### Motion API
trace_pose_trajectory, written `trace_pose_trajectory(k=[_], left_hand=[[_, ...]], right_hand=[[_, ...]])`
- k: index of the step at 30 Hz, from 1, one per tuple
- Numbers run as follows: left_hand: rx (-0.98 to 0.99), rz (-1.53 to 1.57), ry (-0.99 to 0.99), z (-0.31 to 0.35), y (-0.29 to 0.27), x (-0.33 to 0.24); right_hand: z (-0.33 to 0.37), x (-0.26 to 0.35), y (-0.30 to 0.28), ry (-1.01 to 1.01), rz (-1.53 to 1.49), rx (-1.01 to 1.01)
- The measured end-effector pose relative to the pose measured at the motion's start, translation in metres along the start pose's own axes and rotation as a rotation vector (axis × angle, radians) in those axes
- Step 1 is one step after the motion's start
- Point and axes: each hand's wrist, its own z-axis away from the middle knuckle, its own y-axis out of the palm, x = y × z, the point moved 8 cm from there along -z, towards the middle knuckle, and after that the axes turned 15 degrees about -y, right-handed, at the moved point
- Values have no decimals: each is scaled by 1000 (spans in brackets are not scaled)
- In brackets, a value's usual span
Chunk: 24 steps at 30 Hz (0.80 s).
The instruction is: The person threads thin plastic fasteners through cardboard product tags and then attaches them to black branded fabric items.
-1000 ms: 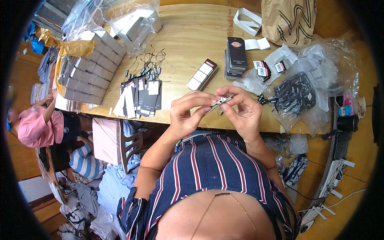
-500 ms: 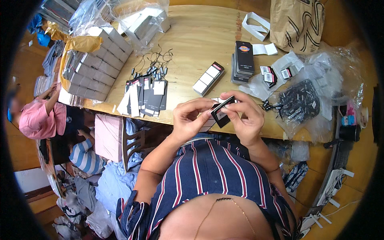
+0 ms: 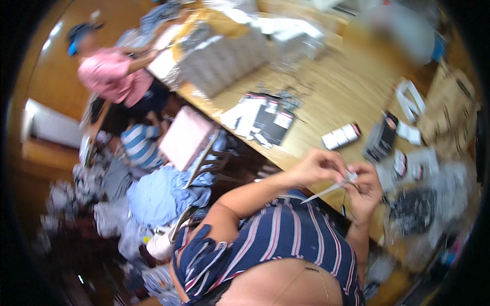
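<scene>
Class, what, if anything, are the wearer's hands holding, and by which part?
A thin pale card-like piece, pinched at its upper-right end by the fingertips of the left hand and right hand; blur hides exactly what it is.

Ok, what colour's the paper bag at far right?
The paper bag is brown with dark lines; best in the head view.

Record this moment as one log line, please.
left hand: holding thin pale card | right hand: holding same card | table: black tag stack, white-faced bundle | view: blurred
</scene>
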Motion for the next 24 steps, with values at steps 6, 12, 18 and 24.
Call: trace_pose_trajectory(k=[6, 12, 18, 24], left_hand=[[-173, -75, 91, 10, -2, 8], [-498, -287, 289, 31, -13, -18], [-546, -65, 360, 32, -24, -17], [-586, 54, 311, 41, -40, -26]], right_hand=[[6, -20, 9, 101, -114, 88], [3, -11, 13, -111, 288, -39], [10, -21, 8, -178, 167, -367], [-11, -25, 28, -135, 254, 30]])
